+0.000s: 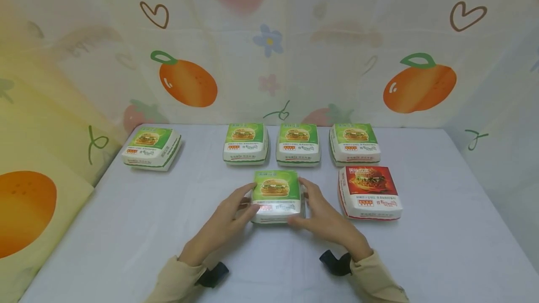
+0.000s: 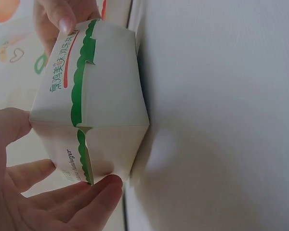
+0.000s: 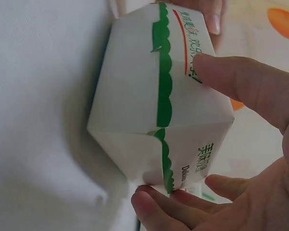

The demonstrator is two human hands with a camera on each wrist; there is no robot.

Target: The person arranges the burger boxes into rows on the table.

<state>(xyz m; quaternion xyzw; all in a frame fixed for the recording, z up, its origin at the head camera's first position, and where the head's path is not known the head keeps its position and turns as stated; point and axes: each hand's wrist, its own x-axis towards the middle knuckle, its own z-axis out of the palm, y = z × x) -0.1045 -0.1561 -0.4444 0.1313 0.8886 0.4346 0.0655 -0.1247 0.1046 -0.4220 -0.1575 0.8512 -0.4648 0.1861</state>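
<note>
A green-and-white burger box [image 1: 278, 198] with a burger picture on its lid sits at the front middle of the table, between the two hands. My left hand [image 1: 229, 216] holds its left side, thumb at the front corner and fingers along the side. On the right side, my right hand [image 1: 328, 219] grips it with the thumb on the front face and fingers at the side and back. The left wrist view shows the carton [image 2: 113, 82] with its green scalloped lid edge closed. Fingertips reach low on the box's side [image 3: 127, 154] in the right wrist view.
Three matching green burger boxes stand in a back row: left [image 1: 245, 146], middle [image 1: 298, 146] and right [image 1: 355, 144]. Another green box [image 1: 151, 148] is at the far left. A red burger box [image 1: 370, 193] stands right of the right hand. Behind the white table [image 1: 126, 247] hangs a patterned cloth [image 1: 328, 60].
</note>
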